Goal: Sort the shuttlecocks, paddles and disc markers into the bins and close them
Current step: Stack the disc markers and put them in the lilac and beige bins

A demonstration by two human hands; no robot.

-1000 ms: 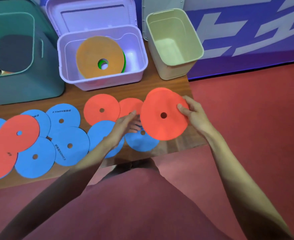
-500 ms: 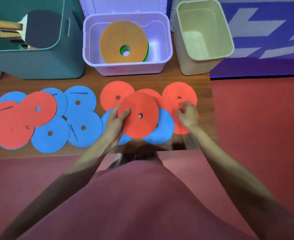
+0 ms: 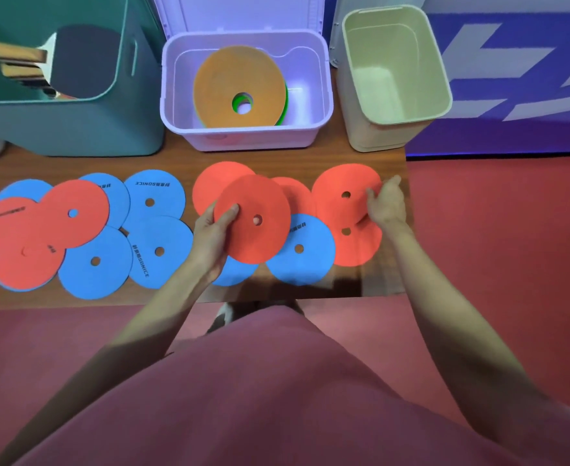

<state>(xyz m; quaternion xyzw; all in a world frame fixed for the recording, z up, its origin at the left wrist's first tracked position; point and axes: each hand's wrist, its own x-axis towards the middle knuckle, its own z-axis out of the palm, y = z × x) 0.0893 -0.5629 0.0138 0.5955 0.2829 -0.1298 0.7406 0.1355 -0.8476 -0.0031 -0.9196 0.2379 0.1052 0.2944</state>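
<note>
My left hand (image 3: 213, 234) grips a red disc marker (image 3: 260, 230) by its left edge, thumb on top, above the table's discs. My right hand (image 3: 385, 203) pinches the right edge of another red disc (image 3: 340, 190) near the table's right end; a second red disc (image 3: 356, 245) lies just below it. Blue discs (image 3: 302, 255) and more red ones lie flat around them. The lilac bin (image 3: 176, 122) behind holds an orange disc (image 3: 240, 79) over a green one. The teal bin (image 3: 75, 129) at left holds paddles (image 3: 75, 58).
A cream bin (image 3: 394, 129) stands open at the table's right end, nothing visible inside. Several blue and red discs (image 3: 92, 260) overlap across the wooden table's (image 3: 176, 159) left half. Red floor (image 3: 512, 247) lies beyond the table's right edge.
The red disc passed from my right hand to my left, which now holds it alone. My right hand moved right and took hold of another red disc's edge.
</note>
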